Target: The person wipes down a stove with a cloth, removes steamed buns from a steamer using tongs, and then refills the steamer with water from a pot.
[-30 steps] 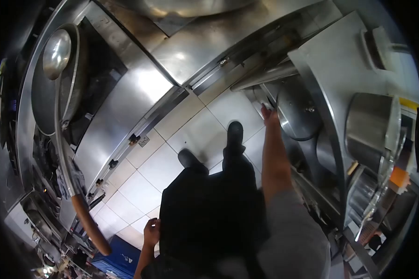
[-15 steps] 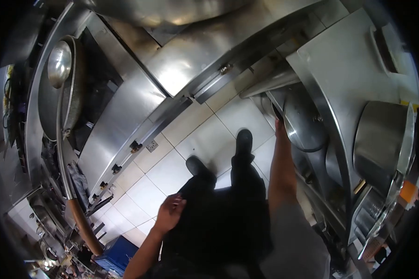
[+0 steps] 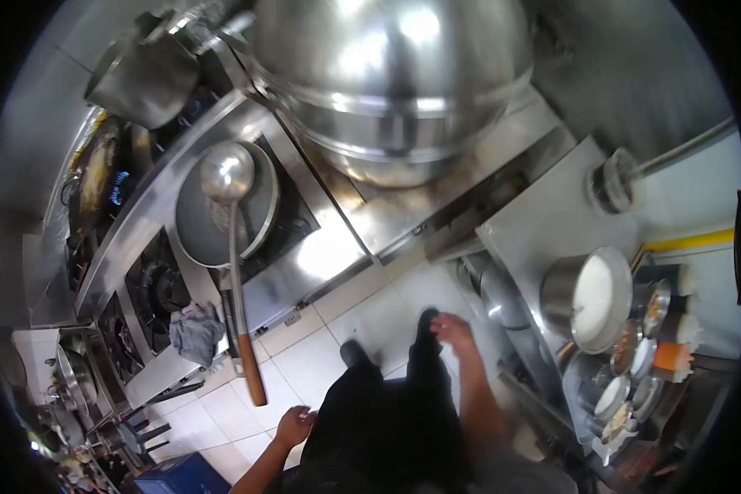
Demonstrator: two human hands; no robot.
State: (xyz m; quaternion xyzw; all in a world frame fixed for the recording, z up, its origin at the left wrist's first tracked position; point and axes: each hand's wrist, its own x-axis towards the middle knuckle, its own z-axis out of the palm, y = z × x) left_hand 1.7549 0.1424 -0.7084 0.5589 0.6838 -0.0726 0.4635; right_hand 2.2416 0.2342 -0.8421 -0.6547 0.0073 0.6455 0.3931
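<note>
My left hand [image 3: 296,425] hangs low beside my dark trousers, fingers loosely bent, with nothing visible in it. Over the floor near my shoe, my right hand [image 3: 453,331] is empty, its fingers loosely apart and slightly blurred. Nearest to it are pans or lids [image 3: 502,298] on the shelf beneath the right counter. To the left, a large ladle [image 3: 229,174] with a wooden handle [image 3: 251,370] lies in a wide pan [image 3: 191,216] on the stove. The handle sticks out past the stove's front edge.
A big shiny metal vessel [image 3: 395,90] stands ahead. A pot of white liquid [image 3: 593,300] and several small containers [image 3: 613,395] occupy the right counter. A blue flame [image 3: 118,188] burns at the far left. A grey cloth [image 3: 198,333] lies at the stove's edge.
My right hand has come away from the pans on the lower right shelf and moved in front of me. The view has tilted up, showing more stove and counter. My left hand stays low.
</note>
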